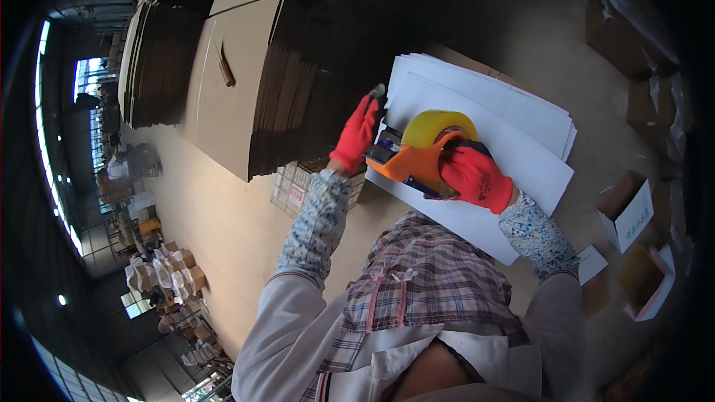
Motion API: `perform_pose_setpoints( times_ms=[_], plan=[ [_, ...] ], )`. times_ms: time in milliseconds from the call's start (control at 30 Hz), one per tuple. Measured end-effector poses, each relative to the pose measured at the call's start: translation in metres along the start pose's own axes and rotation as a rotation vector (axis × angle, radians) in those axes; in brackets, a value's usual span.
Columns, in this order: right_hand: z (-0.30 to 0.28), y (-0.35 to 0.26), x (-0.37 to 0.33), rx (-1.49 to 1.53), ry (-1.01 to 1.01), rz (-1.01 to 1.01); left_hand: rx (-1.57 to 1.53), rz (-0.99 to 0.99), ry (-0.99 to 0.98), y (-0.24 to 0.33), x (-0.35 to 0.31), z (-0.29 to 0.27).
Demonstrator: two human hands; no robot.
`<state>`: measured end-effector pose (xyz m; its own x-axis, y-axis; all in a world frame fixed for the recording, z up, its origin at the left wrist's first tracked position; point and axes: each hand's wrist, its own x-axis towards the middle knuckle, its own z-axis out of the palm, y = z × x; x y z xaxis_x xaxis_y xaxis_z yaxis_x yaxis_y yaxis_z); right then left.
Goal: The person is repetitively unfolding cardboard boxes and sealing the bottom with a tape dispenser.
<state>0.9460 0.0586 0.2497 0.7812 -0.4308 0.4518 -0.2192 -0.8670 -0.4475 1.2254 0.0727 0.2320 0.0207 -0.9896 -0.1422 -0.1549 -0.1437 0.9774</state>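
Note:
My right hand [477, 177], in a red glove, is wrapped round an orange tape dispenser [403, 161] that carries a large roll of yellowish tape [433, 128]. The dispenser is over a stack of flat white cardboard sheets [514, 141], its dark cutting end pointing left. Close beside that end is my left hand [359, 132], also red-gloved with a dark palm side. Its fingers are stretched out over the stack's left edge, and I see nothing held in them. The left palm faces away, toward the dispenser, so part of it is hidden.
Tall stacks of brown cardboard [231, 97] stand at the far left, with a wooden-handled knife [226, 67] lying on one. A wire crate [287, 190] sits below them. Open boxes [629, 212] stand on the floor at right. Packed goods [167, 272] line the left side.

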Motion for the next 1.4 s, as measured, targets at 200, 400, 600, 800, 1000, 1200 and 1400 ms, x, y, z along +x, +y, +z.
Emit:
perform_pose_setpoints(
  times_ms=[200,400,600,800,1000,1200,1400],
  plan=[
    [0.029,0.012,-0.022,-0.06,0.043,-0.046,0.542,0.14,-0.606,0.104,-0.025,-0.024],
    [-0.003,0.007,-0.003,0.0,0.038,-0.131,0.051,0.169,-0.502,0.114,-0.031,0.003],
    [-0.051,0.0,0.001,0.947,-0.241,0.608,0.394,0.158,0.505,0.058,-0.009,-0.031],
    [-0.012,-0.022,0.013,0.763,-0.219,0.766,1.335,0.311,0.499,-0.078,0.017,-0.047],
    [-0.007,-0.032,0.039,0.565,-0.339,0.777,0.882,-0.277,-0.202,-0.159,0.014,-0.019],
    [-0.004,-0.027,0.043,0.578,-0.224,0.77,0.134,-0.107,0.084,-0.131,-0.013,-0.015],
    [-0.046,-0.028,-0.026,0.718,-0.431,0.667,0.245,-0.215,0.114,-0.097,-0.023,0.018]
  ],
)
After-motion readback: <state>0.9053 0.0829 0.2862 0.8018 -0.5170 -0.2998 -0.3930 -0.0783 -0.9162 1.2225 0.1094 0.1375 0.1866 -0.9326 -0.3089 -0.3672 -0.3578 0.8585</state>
